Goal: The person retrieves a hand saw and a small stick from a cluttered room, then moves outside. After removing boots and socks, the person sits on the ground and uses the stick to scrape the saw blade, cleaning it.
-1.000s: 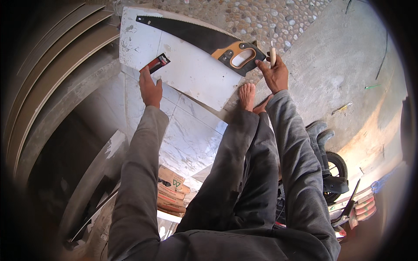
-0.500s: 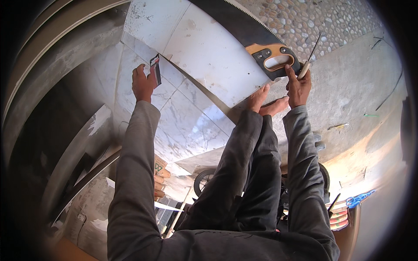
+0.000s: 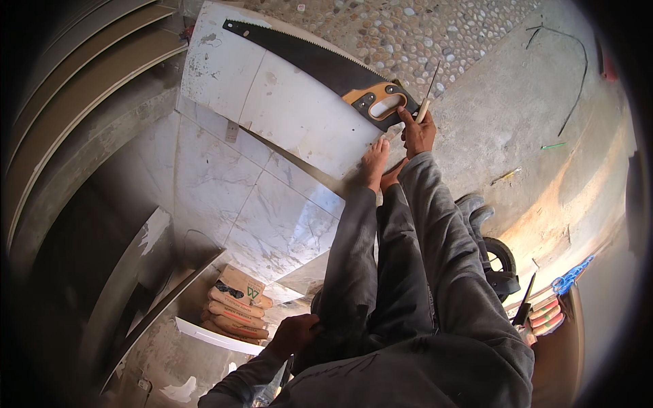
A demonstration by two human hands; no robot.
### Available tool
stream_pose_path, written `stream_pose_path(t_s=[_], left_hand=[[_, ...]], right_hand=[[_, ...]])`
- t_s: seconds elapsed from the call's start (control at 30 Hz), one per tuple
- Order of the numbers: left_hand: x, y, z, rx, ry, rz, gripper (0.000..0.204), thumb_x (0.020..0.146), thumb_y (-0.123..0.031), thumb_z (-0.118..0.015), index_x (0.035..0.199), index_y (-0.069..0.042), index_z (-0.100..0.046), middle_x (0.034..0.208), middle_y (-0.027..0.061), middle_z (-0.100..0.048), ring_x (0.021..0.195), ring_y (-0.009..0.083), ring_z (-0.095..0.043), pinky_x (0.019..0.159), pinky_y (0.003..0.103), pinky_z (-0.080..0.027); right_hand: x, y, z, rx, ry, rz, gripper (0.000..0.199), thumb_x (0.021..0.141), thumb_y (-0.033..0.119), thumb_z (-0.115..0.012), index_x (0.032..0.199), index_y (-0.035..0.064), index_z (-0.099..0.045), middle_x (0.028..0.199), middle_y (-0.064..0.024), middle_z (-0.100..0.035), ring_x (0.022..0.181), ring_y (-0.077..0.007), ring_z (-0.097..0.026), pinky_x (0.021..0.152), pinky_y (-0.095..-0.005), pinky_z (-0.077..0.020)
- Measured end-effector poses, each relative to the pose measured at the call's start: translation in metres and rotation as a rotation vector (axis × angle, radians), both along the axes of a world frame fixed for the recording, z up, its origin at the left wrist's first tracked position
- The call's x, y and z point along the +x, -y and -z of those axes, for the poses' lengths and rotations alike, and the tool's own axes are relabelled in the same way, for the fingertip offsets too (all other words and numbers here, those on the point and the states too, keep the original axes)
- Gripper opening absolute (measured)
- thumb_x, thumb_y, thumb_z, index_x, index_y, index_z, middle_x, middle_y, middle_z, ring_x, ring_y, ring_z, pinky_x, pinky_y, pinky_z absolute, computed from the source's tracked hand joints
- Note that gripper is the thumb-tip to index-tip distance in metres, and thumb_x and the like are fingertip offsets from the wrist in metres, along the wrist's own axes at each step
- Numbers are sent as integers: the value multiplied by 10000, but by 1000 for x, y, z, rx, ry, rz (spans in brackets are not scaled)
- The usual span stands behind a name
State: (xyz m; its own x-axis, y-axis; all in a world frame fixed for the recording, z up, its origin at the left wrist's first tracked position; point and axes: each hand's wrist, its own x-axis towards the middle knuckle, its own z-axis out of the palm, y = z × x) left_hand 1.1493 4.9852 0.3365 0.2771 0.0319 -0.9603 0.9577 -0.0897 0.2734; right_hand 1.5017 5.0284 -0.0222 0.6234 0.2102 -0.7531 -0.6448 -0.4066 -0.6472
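Note:
A handsaw (image 3: 299,58) with a black blade and a tan and black grip lies across a white board (image 3: 292,109), teeth toward the pebbled ground. Beside its grip, my right hand (image 3: 420,134) is closed around the pale handle of a thin, dark, rod-like tool (image 3: 430,92) pointing up and away. The thumb of that hand overlaps the saw's grip. My left hand (image 3: 297,333) is low by my left thigh, its fingers lost against the dark trousers. A small greyish-brown piece (image 3: 232,131) sits at the board's near edge. My bare feet (image 3: 374,163) are by the board's near right corner.
Marbled tiles (image 3: 238,183) lie left of my legs, with stacked paper sacks (image 3: 237,302) nearer me. Curved panels (image 3: 88,81) stand at the left. On the concrete at right are a black cable (image 3: 581,88) and a small yellow item (image 3: 505,177). A wheel (image 3: 500,257) is beside my right arm.
My left hand has drawn back from over the tiles to my thigh; the small red and black flat item it held no longer shows. The view has shifted, revealing the saw's whole blade.

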Motion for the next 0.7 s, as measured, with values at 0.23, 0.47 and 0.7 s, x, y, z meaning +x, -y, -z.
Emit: stream_pose_path(t_s=[0.23, 0.47, 0.7], left_hand=[[27, -16, -116, -253, -180, -26, 190, 836, -268, -652, 857, -82, -619, 767, 134, -649, 746, 352, -645, 643, 432, -509], [28, -39, -123, -175, -208, -17, 169, 843, -221, -639, 886, -57, -630, 791, 120, -655, 755, 292, -640, 664, 391, -507], [1, -82, -99, -99, -261, -81, 156, 849, -174, -625, 914, -32, -641, 814, 107, -661, 763, 232, -635, 684, 349, -504]], right_hand=[[0, 8, 13, 25, 44, 144, 284, 781, 184, -786, 900, 64, -557, 551, 0, -517, 394, -88, -445, 351, -255, -343], [3, 5, 3, -15, -8, 172, 264, 777, 179, -775, 896, 58, -573, 587, -18, -544, 427, -101, -475, 378, -270, -371], [-11, 4, 34, -92, 105, 61, 281, 777, 215, -747, 956, 34, -627, 670, -45, -603, 504, -111, -536, 456, -274, -425]])
